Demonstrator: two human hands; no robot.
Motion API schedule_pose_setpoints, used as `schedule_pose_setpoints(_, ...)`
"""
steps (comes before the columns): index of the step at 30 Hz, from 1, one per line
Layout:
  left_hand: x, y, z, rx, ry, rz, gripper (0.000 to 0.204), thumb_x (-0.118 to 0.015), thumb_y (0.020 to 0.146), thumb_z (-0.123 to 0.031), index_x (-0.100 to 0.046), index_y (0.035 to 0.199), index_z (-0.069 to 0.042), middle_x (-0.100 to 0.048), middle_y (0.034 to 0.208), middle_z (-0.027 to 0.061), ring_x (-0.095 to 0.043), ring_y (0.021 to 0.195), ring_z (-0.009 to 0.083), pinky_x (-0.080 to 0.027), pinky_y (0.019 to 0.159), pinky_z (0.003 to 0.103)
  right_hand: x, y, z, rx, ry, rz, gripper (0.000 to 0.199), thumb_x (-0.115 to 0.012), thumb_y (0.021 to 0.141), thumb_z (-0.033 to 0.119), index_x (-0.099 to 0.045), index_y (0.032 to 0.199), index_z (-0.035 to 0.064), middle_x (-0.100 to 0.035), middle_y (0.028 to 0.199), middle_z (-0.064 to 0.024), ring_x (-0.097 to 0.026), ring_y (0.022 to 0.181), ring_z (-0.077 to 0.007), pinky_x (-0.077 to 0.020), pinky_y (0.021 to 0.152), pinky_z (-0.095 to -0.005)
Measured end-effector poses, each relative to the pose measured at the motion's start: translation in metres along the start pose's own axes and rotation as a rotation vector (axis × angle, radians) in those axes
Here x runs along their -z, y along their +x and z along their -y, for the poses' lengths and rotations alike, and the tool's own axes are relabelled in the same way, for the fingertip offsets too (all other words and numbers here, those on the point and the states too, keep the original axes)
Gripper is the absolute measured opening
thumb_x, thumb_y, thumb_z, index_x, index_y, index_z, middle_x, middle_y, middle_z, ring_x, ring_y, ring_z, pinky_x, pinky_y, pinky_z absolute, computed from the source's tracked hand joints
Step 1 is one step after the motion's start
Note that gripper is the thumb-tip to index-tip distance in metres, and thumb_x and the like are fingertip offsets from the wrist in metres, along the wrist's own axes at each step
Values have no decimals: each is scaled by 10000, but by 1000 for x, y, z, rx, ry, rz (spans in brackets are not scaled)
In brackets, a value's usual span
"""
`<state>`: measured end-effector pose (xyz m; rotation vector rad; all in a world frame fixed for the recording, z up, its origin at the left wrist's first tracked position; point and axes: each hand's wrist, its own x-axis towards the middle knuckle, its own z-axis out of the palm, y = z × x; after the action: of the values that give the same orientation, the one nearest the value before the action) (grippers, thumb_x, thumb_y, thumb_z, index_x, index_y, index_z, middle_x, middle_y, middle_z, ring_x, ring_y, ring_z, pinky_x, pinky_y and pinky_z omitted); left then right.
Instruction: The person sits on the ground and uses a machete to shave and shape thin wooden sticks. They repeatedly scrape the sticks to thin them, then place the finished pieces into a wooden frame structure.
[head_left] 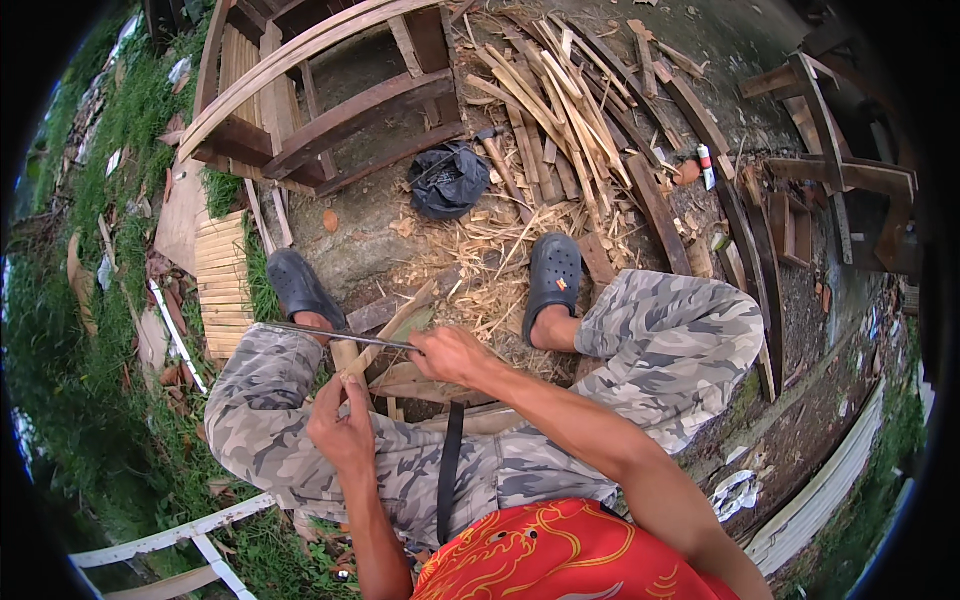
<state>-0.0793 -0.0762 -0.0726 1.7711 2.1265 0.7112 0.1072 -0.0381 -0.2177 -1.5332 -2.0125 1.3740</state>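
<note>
My left hand [342,425] is closed, pinching the near end of a pale wood strip [394,330] between my thighs. The strip slants away to the right, toward the shavings. My right hand [450,356] is wrapped round the handle of a long knife [350,337]. Its narrow dark blade points left and crosses the strip just beyond my left fingertips; I cannot tell whether it touches the wood. Beneath them, a short wood block [345,356] and other wood pieces [410,383] lie between my legs.
Wood shavings [480,265] cover the ground between my shoes. Ahead are a black plastic bag [448,180], a hammer [503,170] and a pile of wood strips [565,95]. A wooden frame [360,125] stands far left, bamboo slats [222,280] nearer, and a tube [707,168] lies right.
</note>
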Motion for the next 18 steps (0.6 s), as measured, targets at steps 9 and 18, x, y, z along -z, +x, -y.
schedule_pose_setpoints(9, -1, 5, -8, -4, 17, 4, 170, -661, 941, -91, -716, 998, 59, -722, 923, 200, -700, 809, 364, -537, 732, 412, -4, 2, -76, -244, -118, -4, 318, -554, 901, 262, -726, 942, -2, -693, 862, -299, -689, 853, -472, -556, 811, -534)
schedule_pose_setpoints(18, 1, 7, -16, -57, 6, 0, 182, -654, 948, -93, -712, 1024, 62, -720, 933, 209, -703, 811, 362, -537, 709, 404, -8, -12, -99, -443, -62, -3, 314, -552, 906, 261, -714, 936, -7, -702, 897, -288, -684, 913, -461, -548, 851, -526)
